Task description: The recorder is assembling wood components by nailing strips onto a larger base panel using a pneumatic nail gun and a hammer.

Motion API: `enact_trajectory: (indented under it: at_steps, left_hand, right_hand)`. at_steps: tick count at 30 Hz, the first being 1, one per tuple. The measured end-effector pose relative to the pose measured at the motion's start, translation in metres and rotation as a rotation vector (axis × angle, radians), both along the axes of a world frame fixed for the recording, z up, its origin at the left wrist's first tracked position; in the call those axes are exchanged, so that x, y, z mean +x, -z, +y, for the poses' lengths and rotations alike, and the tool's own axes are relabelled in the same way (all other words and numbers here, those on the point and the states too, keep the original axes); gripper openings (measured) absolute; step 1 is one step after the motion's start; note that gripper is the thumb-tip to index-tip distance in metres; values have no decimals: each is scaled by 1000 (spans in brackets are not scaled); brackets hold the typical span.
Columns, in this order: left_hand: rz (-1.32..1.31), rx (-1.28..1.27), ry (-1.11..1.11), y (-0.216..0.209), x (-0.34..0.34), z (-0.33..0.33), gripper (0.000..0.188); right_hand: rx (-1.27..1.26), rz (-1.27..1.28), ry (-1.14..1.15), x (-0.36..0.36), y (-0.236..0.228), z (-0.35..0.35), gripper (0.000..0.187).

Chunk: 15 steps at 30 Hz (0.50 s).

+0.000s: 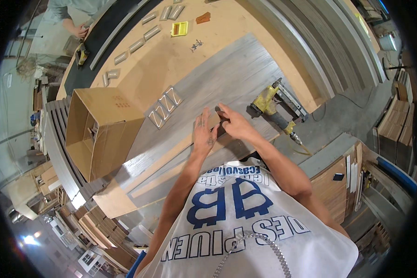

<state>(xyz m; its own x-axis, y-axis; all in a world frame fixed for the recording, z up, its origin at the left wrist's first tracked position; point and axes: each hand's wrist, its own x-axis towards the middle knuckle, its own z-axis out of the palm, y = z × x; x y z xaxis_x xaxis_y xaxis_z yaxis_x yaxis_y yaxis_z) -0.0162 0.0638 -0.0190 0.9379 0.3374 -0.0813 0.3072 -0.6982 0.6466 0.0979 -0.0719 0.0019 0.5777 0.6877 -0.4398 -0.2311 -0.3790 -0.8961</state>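
Observation:
My left hand (pixel 203 132) rests with stretched fingers on a grey wood-grain panel (pixel 227 69), beside a small tan patch (pixel 213 120). Close to its right is my right hand (pixel 238 125), fingers curled together over a small dark piece (pixel 221 129) whose kind I cannot make out. Under my wrists, narrow tan strips (pixel 166 162) run along the panel's near side. A yellow and black nail gun (pixel 269 104) lies to the right of my hands, with an air hose fitting on its end. Left of them, several Z-shaped light pieces (pixel 165 107) sit in a row.
An open cardboard box (pixel 118 139) stands at the left. Farther back are a yellow tray (pixel 179 28), an orange scrap (pixel 203 17), loose nails (pixel 197 45) and several clear packets (pixel 136 45). Long grey boards (pixel 310 37) lie far right. Another person's hand (pixel 80 31) is at far left.

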Motion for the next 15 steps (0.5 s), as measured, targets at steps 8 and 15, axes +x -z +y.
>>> enact_trajectory:
  at_steps: [8,15]
  left_hand:
    - [-4,32,45,0,-5,2,89]
    - [-52,-95,29,-9,-5,2,89]
  right_hand:
    - [-116,-328,-155,-9,-1,7,73]
    - [-228,-307,-185,-10,-18,12,70]
